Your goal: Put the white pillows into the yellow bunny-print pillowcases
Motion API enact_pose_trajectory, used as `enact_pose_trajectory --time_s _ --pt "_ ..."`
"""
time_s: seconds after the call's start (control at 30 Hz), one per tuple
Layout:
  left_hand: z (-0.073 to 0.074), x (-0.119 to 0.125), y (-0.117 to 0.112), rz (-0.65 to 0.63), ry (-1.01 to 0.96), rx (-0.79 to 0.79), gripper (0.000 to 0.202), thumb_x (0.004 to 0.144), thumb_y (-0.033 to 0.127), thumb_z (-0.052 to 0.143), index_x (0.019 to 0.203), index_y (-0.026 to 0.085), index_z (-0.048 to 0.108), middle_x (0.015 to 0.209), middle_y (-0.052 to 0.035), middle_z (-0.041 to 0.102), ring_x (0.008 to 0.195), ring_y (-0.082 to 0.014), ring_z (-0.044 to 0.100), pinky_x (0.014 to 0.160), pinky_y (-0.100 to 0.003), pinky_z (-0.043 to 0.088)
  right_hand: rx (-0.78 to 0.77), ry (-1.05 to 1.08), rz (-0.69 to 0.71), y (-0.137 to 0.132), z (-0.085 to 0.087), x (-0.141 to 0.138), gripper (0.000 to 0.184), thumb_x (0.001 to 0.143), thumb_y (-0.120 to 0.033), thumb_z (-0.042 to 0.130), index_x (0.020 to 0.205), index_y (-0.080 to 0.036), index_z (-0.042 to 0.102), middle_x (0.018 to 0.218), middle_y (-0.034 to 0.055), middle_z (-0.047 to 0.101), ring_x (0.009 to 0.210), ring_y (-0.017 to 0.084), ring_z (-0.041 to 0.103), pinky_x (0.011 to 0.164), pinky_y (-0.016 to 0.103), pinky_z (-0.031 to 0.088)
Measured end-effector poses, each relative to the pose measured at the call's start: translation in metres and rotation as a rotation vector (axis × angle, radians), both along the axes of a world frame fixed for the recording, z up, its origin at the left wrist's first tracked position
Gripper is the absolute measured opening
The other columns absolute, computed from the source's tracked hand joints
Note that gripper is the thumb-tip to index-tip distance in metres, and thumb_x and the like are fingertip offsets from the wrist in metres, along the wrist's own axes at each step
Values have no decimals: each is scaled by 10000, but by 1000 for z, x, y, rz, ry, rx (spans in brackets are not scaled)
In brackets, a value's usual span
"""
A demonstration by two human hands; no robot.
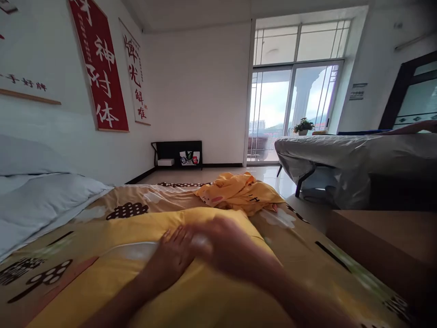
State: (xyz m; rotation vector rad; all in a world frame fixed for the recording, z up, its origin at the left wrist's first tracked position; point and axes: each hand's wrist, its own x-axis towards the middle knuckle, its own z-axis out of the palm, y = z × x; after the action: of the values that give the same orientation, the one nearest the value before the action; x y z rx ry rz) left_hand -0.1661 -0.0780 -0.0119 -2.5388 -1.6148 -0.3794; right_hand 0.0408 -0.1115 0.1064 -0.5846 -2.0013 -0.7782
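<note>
A yellow pillow (143,228) with a white and an orange patch lies in front of me on a patterned sheet. On its top my left hand (175,253) rests palm down, fingers stretched out. Beside it and slightly over it, my right hand (215,239) is smeared by motion; its fingers and anything in them do not show clearly. Both forearms cross the near part of the pillow. Beyond its far edge lies a crumpled yellow cloth (239,191) with a printed face.
White bedding (51,196) is heaped at the left by the wall. A brown box (389,237) stands at the right edge of the bed. Farther back are a table (317,146) under plastic film, with a person's arm at its right end, and a low black shelf (191,146).
</note>
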Motion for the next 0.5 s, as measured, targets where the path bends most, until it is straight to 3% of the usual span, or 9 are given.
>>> enact_pose_trajectory --time_s 0.03,0.1,0.2,0.3,0.4,0.5 --pt "7 -2 -6 -14 -15 5 571 948 530 254 1480 325 217 1538 -23 258 1419 -257 231 1140 -554 181 -93 13 -36 24 0 6 435 919 -487 436 998 -148 696 874 14 734 769 143 666 668 269 543" --pt "22 -7 -13 -11 -40 -38 575 943 556 243 1474 334 226 1533 2 273 1418 -225 238 1149 -530 187 -405 5 -148 63 -16 14 416 918 -438 480 1215 -178 609 1143 68 682 1044 210 628 855 367 507" --pt "32 -20 -11 102 -75 -60 567 955 531 194 1440 277 339 1512 -8 325 1404 -199 276 1153 -488 211 -993 -104 -270 90 -71 20 513 951 -425 396 1403 -186 428 1435 103 446 1329 235 402 1059 445 340" --pt "31 -36 -5 249 -67 -31 580 951 503 223 1402 193 419 1487 -60 371 1390 -216 307 1143 -463 237 -1094 -99 -236 84 -112 27 565 976 -482 251 1467 -208 314 1514 74 306 1406 211 258 1122 452 232" --pt "47 -43 -7 286 -3 -115 538 941 434 270 1372 175 461 1415 -94 474 1312 -247 430 1077 -454 334 -1074 -127 -161 70 -109 40 628 945 -548 285 1477 -213 296 1527 84 270 1418 231 223 1130 444 199" --pt "91 -25 -10 273 108 -261 463 900 388 345 1274 223 562 1272 -100 607 1126 -283 588 939 -448 449 -1164 -243 -156 67 -82 47 668 905 -550 376 1452 -166 359 1434 148 435 1298 294 434 1042 427 333"
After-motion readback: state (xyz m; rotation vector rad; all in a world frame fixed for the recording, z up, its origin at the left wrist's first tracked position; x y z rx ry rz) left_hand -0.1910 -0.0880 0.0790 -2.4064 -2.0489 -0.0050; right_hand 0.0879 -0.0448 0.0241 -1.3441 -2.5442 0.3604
